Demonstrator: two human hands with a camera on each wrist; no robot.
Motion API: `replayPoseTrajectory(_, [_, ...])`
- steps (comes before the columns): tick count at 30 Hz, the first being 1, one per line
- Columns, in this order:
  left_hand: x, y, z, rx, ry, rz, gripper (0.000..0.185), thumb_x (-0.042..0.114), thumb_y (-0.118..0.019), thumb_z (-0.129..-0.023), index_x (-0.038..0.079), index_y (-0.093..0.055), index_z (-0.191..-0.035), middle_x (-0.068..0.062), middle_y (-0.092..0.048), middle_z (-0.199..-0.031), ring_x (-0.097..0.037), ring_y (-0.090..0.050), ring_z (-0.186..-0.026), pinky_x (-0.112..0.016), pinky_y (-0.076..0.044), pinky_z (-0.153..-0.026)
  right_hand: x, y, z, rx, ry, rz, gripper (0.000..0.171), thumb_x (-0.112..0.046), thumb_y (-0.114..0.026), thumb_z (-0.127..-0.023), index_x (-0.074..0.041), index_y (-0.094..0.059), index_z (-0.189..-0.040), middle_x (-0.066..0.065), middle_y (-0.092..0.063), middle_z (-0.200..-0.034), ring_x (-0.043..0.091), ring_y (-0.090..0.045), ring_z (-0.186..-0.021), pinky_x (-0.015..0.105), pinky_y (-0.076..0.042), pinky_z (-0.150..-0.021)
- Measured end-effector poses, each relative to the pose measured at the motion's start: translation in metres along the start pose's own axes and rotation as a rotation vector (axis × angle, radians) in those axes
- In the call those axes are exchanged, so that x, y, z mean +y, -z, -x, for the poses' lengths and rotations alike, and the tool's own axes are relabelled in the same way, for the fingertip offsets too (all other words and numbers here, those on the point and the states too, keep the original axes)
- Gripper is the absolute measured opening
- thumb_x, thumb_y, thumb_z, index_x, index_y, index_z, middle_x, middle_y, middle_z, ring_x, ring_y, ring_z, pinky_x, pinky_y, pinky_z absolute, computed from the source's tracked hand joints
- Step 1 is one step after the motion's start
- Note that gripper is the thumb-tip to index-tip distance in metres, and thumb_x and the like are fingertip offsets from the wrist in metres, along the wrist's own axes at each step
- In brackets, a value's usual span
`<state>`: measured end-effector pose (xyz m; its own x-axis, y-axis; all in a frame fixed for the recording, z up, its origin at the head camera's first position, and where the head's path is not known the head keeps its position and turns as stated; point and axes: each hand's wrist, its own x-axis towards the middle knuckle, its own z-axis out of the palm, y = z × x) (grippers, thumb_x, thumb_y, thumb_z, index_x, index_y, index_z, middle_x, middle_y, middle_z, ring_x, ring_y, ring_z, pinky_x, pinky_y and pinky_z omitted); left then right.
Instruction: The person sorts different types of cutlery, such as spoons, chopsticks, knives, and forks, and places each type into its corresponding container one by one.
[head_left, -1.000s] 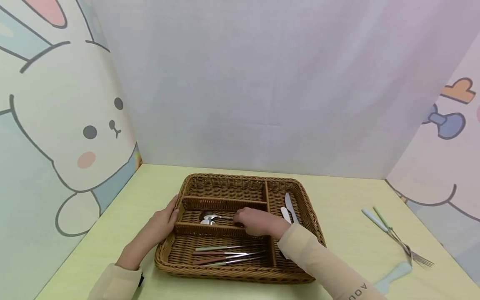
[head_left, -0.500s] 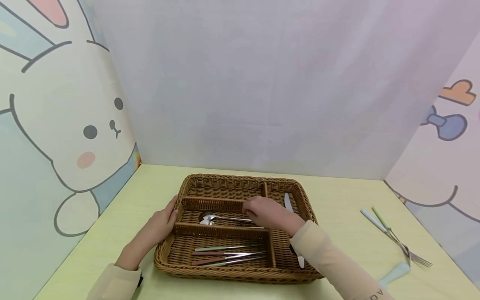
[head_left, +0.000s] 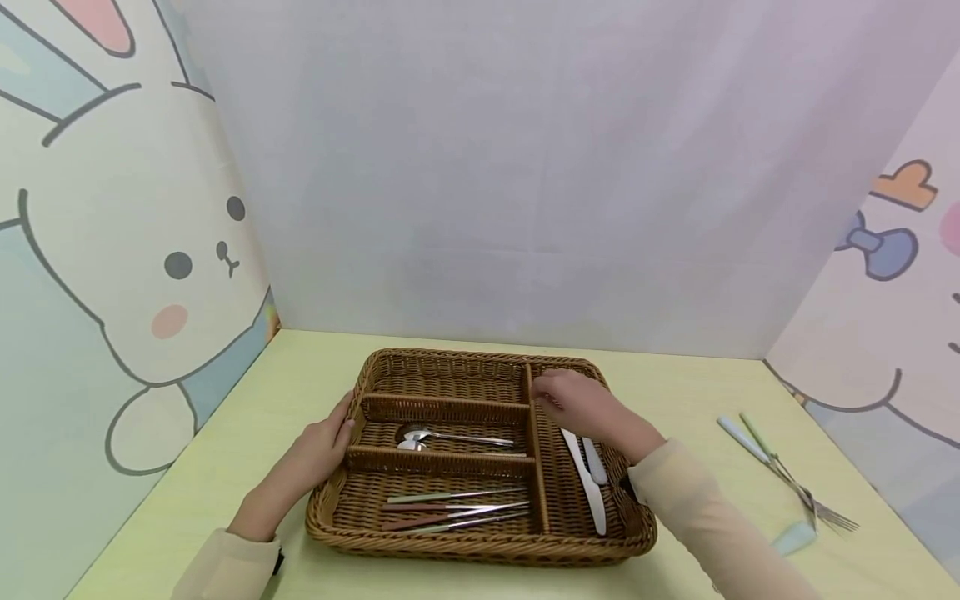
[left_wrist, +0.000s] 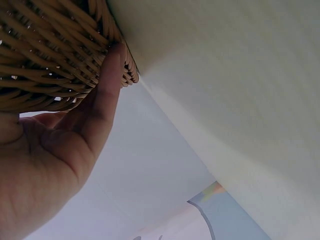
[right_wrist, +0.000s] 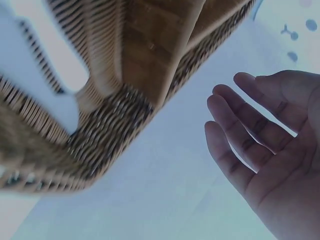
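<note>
A brown wicker basket (head_left: 480, 547) with several compartments stands on the table. My left hand (head_left: 318, 446) rests against its left side; in the left wrist view straight fingers (left_wrist: 107, 85) lie along the outer wall. Over the right compartment hovers my right hand (head_left: 583, 407), holding nothing, its fingers (right_wrist: 235, 157) loosely extended and apart from the wicker in the right wrist view. Beneath it lie two table knives (head_left: 587, 487), partly covered by the hand. Two spoons (head_left: 465, 438) lie in the middle compartment, and several chopsticks (head_left: 450, 506) with green or red handles in the front one.
On the table to the right, forks (head_left: 783, 473) with blue and green handles lie crossed. A pale blue handle (head_left: 797, 537) sticks out nearby, partly behind the right sleeve (head_left: 712, 517). Behind the table hangs a pale curtain (head_left: 525, 208).
My right hand has let go of a spoon handle in the middle compartment, lifted, and moved right and back over the right compartment. My left hand stays on the basket's side.
</note>
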<state>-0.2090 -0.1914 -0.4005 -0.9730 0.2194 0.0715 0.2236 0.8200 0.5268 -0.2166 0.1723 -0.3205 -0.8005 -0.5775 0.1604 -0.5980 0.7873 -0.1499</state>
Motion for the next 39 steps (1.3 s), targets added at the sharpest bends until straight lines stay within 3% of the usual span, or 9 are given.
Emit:
replayPoseTrajectory(7, [-0.001, -0.001, -0.001, 0.003, -0.014, -0.006, 0.053, 0.014, -0.036, -0.099, -0.007, -0.016, -0.143, -0.002, -0.041, -0.051, -0.011, -0.030, -0.040, -0.027, -0.032, -0.044, 0.025, 0.015, 0.019, 0.045, -0.074, -0.009, 0.013, -0.007, -0.056, -0.089, -0.010, -0.066, -0.096, 0.003, -0.065, -0.090, 0.013, -0.059, -0.076, 0.031, -0.049, -0.067])
replayPoseTrajectory(16, [0.000, 0.000, 0.001, 0.015, -0.016, -0.031, 0.053, 0.014, -0.038, -0.099, -0.007, -0.018, -0.143, -0.006, -0.049, -0.061, -0.013, -0.043, -0.044, -0.028, -0.036, -0.051, 0.057, 0.023, 0.053, 0.125, -0.139, 0.031, 0.010, -0.003, -0.059, -0.085, -0.007, -0.067, -0.089, 0.004, -0.065, -0.084, 0.015, -0.061, -0.073, 0.032, -0.050, -0.065])
replayPoseTrajectory(21, [0.001, 0.000, 0.002, 0.007, -0.013, -0.019, 0.053, 0.014, -0.036, -0.099, -0.007, -0.017, -0.143, -0.004, -0.044, -0.054, -0.012, -0.036, -0.040, -0.028, -0.034, -0.047, 0.076, 0.024, 0.074, 0.165, -0.189, 0.049, 0.011, 0.000, -0.059, -0.083, -0.007, -0.068, -0.087, 0.003, -0.065, -0.080, 0.015, -0.060, -0.069, 0.032, -0.049, -0.062])
replayPoseTrajectory(31, [0.002, 0.001, 0.002, 0.007, -0.011, -0.002, 0.053, 0.014, -0.035, -0.099, -0.006, -0.015, -0.144, -0.002, -0.040, -0.050, -0.011, -0.029, -0.039, -0.028, -0.031, -0.043, 0.118, 0.015, 0.116, 0.181, -0.393, 0.056, 0.012, -0.002, -0.055, -0.083, -0.003, -0.067, -0.087, 0.007, -0.065, -0.077, 0.015, -0.057, -0.063, 0.033, -0.045, -0.052])
replayPoseTrajectory(39, [0.001, -0.001, 0.002, 0.016, -0.009, -0.006, 0.053, 0.014, -0.036, -0.099, -0.007, -0.016, -0.144, -0.001, -0.039, -0.050, -0.011, -0.029, -0.039, -0.028, -0.031, -0.043, 0.152, 0.004, 0.146, 0.133, -0.546, 0.023, 0.016, -0.004, -0.050, -0.082, -0.002, -0.065, -0.088, 0.009, -0.064, -0.077, 0.014, -0.052, -0.061, 0.033, -0.040, -0.048])
